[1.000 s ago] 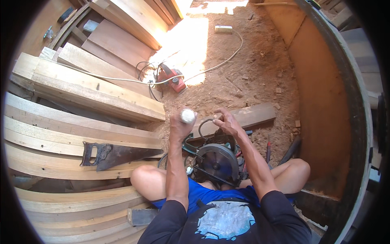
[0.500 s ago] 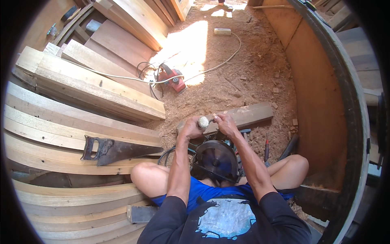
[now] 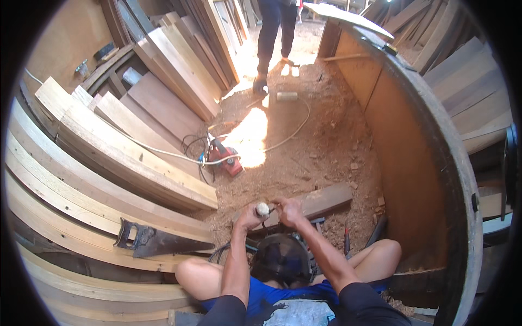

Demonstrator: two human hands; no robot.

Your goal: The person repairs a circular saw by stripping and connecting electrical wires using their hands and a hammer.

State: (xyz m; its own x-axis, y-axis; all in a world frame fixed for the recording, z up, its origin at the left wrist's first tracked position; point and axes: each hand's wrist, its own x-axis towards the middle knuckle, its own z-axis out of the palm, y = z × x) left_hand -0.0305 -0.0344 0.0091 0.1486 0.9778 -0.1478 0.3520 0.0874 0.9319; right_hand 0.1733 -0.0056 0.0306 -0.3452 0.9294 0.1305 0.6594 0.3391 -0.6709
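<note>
The top edge crops a standing person [image 3: 269,28]; what the right fingers [image 3: 281,202] touch is unclear.

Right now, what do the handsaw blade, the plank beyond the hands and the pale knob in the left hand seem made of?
Handsaw blade: probably steel; thin, dull, dark grey.
Plank: wood, seemingly unvarnished, by its matte brown faces.
Pale knob: perhaps wood, whitish and matte; too small to settle.

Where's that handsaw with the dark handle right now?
In the head view, the handsaw lies at the left on the pale stacked boards, blade pointing right, just beyond the person's left knee.
</note>
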